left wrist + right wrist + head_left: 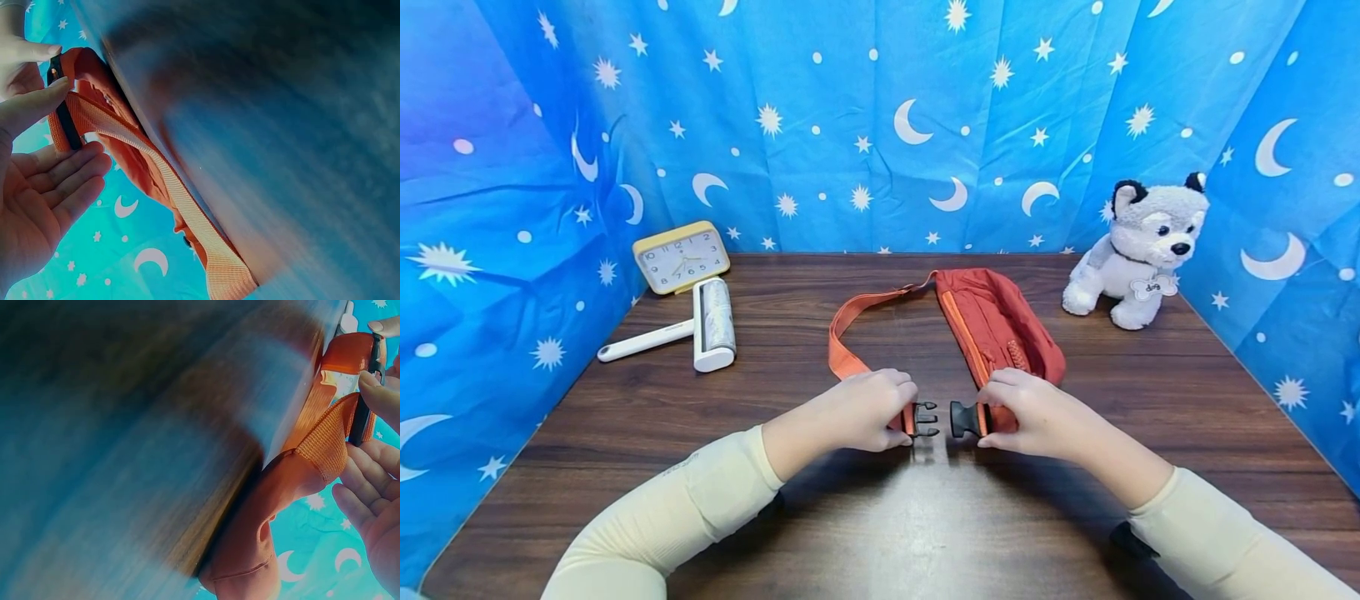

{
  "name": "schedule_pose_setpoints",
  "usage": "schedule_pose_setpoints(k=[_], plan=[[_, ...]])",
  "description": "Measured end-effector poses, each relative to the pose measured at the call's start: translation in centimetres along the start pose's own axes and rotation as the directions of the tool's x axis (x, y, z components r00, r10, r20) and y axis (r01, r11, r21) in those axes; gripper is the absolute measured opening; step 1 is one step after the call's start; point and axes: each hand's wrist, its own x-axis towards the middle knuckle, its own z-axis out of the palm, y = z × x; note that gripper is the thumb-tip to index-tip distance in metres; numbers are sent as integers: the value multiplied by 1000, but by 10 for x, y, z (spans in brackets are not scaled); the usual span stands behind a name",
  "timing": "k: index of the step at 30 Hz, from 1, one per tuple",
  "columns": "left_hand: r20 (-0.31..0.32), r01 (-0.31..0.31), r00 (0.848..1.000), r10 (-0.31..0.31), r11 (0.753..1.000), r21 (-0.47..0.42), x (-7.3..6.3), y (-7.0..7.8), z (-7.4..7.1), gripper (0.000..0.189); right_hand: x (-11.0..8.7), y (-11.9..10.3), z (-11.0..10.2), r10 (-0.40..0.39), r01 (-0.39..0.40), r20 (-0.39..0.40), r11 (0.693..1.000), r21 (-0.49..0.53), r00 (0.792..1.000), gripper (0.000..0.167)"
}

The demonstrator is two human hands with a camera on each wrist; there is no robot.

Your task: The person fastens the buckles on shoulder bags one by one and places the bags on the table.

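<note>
A red waist pack [1011, 317] lies on the table, its orange strap [844, 335] looping out to the left. My left hand [867, 410] pinches the black pronged half of the buckle [927, 419] between thumb and fingers. Facing it across a small gap, the socket half [966, 419] is pinched by my right hand [1037, 414]. In the left wrist view, the strap [181, 194] runs from my fingers down toward the table. The right wrist view shows short webbing [325, 447] joining the pack's end [250, 531] to the socket half.
A yellow alarm clock [682, 257] stands at the back left, with a white lint roller [713, 325] in front of it. At the back right sits a grey and white plush dog [1138, 250]. Blue star-and-moon curtains [850, 125] enclose the wooden table [880, 533].
</note>
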Motion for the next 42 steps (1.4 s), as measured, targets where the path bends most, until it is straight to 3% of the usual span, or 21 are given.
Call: schedule_pose_setpoints(k=[42], plan=[[-24,-25,999,25,999,20,4,5,3,33,4,-1,3,-14,14,-2,1000,21,1000,41]])
